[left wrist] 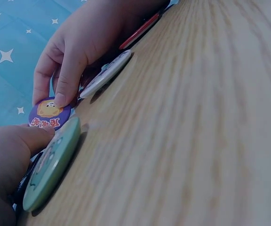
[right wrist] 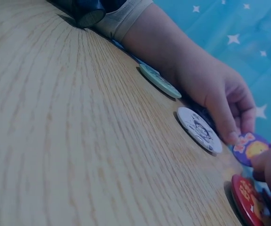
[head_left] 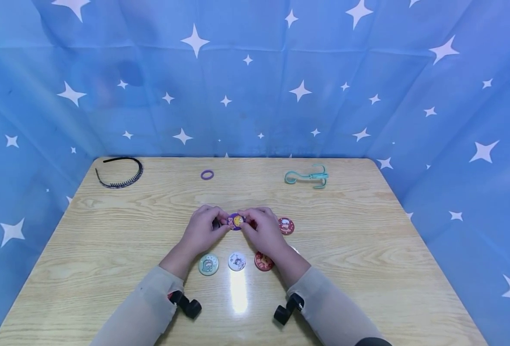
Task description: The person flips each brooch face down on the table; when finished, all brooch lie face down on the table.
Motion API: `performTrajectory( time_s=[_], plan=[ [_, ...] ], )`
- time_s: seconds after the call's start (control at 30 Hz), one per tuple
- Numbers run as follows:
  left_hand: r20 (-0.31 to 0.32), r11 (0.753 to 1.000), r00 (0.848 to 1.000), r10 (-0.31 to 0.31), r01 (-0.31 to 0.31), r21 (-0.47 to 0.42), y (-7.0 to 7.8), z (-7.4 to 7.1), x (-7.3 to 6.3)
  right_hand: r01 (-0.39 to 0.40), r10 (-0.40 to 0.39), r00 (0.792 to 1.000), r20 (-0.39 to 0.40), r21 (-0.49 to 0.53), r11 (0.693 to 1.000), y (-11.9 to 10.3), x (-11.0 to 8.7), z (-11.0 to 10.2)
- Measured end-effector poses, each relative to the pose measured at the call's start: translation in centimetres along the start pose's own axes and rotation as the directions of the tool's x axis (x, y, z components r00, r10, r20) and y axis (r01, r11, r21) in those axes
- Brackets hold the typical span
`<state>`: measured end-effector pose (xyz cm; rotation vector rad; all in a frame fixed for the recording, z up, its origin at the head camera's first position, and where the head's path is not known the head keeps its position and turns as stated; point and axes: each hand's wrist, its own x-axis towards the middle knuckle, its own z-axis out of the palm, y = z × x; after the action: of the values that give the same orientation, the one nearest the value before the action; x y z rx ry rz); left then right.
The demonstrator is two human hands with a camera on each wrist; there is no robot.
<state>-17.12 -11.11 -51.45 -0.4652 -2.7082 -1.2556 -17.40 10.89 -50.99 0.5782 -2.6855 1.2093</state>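
Between my two hands is a round purple badge [head_left: 236, 221] with a yellow character on its face. My left hand [head_left: 204, 227] pinches its left edge between thumb and fingers, and my right hand [head_left: 262, 229] pinches the right edge. Something dark [head_left: 216, 223] shows beside the left fingers, its kind hidden. Nearer me on the table lie a pale green badge [head_left: 208, 264], a white badge [head_left: 237, 261] and a red badge [head_left: 263, 261], the last partly covered by my right wrist. Just right of my right hand lies another red badge [head_left: 286, 226].
Along the back of the wooden table [head_left: 345, 230] lie a black toothed headband [head_left: 125, 180], a purple hair tie [head_left: 207, 175] and a turquoise hook-shaped item [head_left: 307, 176]. A blue curtain [head_left: 246, 96] with white stars stands behind the table.
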Motion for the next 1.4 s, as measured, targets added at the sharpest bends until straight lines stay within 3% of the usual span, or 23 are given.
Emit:
performTrajectory(
  time_s=[0.67,1.0,1.4],
  plan=[
    [-0.010,1.000,1.000,0.026,-0.026,0.006,0.07,0.00,-0.10,-0.014,0.014,1.000,-0.004,-0.001,1.000,-0.11,-0.18,-0.08],
    [-0.052,0.995,0.994,0.101,-0.101,-0.002,0.09,0.05,-0.09,0.011,-0.011,1.000,-0.014,0.000,1.000,0.09,-0.17,-0.07],
    [-0.045,0.995,0.995,0.094,-0.094,-0.012,-0.05,0.09,-0.15,0.005,-0.005,1.000,-0.002,-0.008,1.000,0.23,-0.16,0.04]
  ],
)
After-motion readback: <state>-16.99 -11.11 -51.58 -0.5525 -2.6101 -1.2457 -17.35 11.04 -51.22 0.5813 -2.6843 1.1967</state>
